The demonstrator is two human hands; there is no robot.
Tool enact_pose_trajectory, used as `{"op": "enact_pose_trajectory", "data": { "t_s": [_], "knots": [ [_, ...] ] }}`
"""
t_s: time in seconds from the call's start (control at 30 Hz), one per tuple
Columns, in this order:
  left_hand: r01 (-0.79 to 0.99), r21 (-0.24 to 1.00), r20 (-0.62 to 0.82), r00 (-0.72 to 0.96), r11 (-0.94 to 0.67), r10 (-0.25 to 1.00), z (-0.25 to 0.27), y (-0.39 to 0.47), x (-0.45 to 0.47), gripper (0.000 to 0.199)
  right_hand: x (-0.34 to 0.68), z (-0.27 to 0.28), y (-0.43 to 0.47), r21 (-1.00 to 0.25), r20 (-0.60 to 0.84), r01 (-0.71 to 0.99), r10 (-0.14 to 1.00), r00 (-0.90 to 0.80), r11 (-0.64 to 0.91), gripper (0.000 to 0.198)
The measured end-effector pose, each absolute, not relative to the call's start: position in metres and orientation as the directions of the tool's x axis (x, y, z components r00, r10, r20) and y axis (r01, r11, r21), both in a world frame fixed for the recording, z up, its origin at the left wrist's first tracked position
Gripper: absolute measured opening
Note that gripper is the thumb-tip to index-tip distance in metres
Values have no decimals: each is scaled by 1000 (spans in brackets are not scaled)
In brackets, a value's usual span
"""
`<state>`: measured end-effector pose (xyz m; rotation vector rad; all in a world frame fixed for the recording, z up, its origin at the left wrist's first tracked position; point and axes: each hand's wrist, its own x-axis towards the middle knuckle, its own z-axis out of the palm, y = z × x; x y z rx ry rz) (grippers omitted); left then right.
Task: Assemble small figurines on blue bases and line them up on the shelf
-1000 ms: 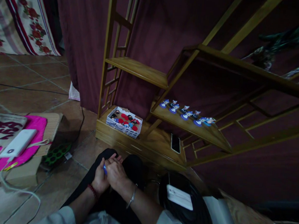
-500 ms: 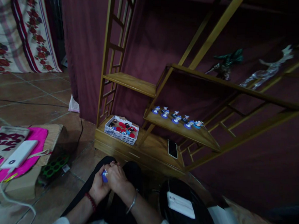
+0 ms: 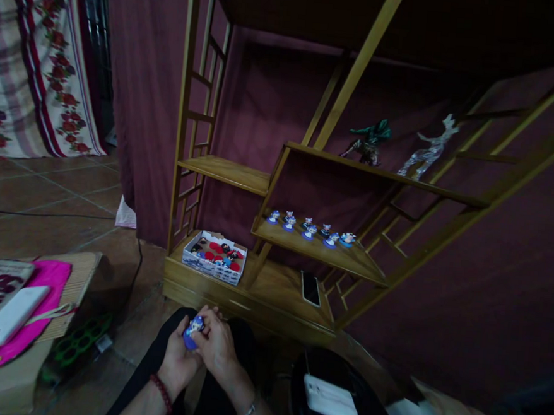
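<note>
A small blue-and-white toy figurine (image 3: pixel 195 326) on a round blue base is held between both hands above the lap. My left hand (image 3: pixel 176 356), with a red bead bracelet at its wrist, cups the base from below with the thumb against its side. The fingers of my right hand (image 3: pixel 219 344) grip the figurine from the other side. Similar blue figurines (image 3: pixel 309 232), along with several darker ones, stand in two rows on a wooden shelf (image 3: pixel 358 262) ahead. On the lower left level sits an open box (image 3: pixel 211 266) of red, black and blue figurines.
A phone (image 3: pixel 310 288) lies on the lower shelf level. Above stand a green figure (image 3: pixel 371 141) and a clear animal statuette (image 3: pixel 430 149). To the left, a cardboard box bears a white power bank (image 3: pixel 9 316); a black stool (image 3: pixel 301 402) with a white device (image 3: pixel 331 400) is at right.
My hands have opened apart a little, so more of the figurine shows, now upright between the fingers. The view has shifted, and the shelf appears lower and further left.
</note>
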<state>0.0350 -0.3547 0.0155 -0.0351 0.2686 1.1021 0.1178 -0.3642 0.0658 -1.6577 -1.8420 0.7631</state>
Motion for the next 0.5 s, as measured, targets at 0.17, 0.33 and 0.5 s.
{"op": "enact_pose_trajectory", "data": {
  "t_s": [0.17,0.33,0.5],
  "knots": [
    [-897,109,-173,407,428,897,15,-348,49,41,127,71,-368,-771,137,629,991,14,97,32],
    [-888,108,-162,427,446,890,15,-341,59,39,137,70,-367,-829,113,556,992,56,63,32],
    [-852,93,-314,467,516,827,19,-334,67,35,145,55,-359,-915,127,394,990,64,92,33]
  ]
}}
